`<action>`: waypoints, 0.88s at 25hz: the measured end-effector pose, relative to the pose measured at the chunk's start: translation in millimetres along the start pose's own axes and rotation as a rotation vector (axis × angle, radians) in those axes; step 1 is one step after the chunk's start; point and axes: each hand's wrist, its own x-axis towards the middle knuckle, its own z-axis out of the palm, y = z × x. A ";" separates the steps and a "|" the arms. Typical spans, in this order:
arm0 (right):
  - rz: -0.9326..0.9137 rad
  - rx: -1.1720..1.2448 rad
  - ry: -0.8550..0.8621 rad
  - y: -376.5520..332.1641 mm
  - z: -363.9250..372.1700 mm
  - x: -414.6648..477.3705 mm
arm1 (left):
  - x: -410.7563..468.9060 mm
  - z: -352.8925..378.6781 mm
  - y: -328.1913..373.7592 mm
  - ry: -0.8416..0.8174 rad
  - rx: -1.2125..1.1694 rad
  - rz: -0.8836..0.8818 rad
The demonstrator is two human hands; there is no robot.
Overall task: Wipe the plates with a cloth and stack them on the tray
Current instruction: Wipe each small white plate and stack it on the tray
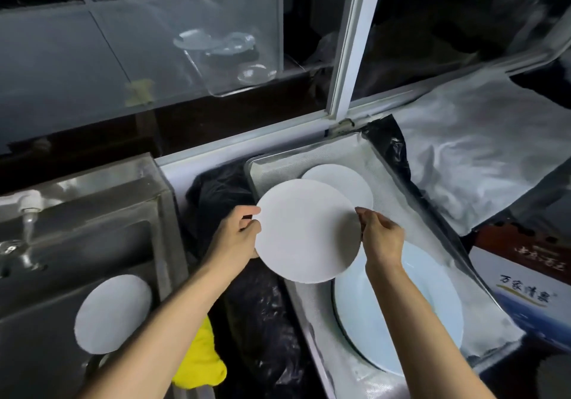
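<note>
I hold a white round plate (306,231) above the near half of the tray (312,159). My left hand (238,231) grips its left rim, and my right hand (381,234) pinches its right rim. In the tray lie a small white plate (346,182) at the far end and a large pale-blue plate (411,309) at the near end, partly hidden by my right forearm. A yellow cloth (202,358) lies on black plastic under my left forearm. Another white plate (112,313) rests in the sink (92,213) at left.
A white tap (29,204) runs water into the sink. Black plastic (262,321) covers the counter between sink and tray. A printed cardboard box (525,290) stands right of the tray. A window frame (349,58) rises behind; crumpled grey sheeting (482,151) lies at back right.
</note>
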 end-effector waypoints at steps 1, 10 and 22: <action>0.008 -0.007 -0.007 -2.0 -1.7 15.2 | 9.9 11.9 3.0 -0.001 0.004 -0.002; -0.070 -0.123 0.034 -0.7 3.9 137.0 | 94.2 104.7 12.2 0.037 -0.047 -0.095; -0.100 -0.288 0.025 6.0 12.5 188.7 | 130.7 145.7 4.6 0.040 0.050 -0.142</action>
